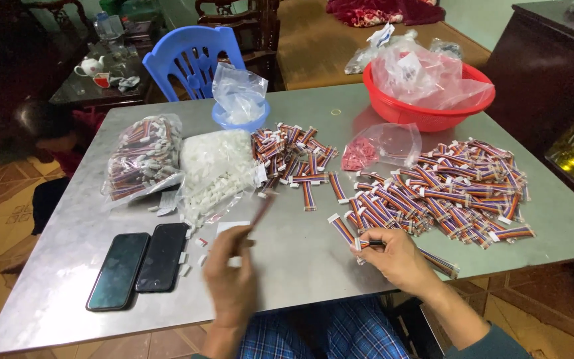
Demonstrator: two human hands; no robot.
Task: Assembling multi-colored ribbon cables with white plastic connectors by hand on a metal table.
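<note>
A: Light looks soft and even, coming from above; the table [300, 266] gives a dull grey sheen, brightest toward its far edge.

B: Shadows?

A: Faint ones under the hands. The room's upper left corner is dim, nearly black.

B: Any blur?

A: The left hand [230, 279] smears with motion, as does the thin piece it holds. The right hand [400, 259] is sharper. Plastic bags [237, 90] catch small white glints. Edges bend slightly.
</note>
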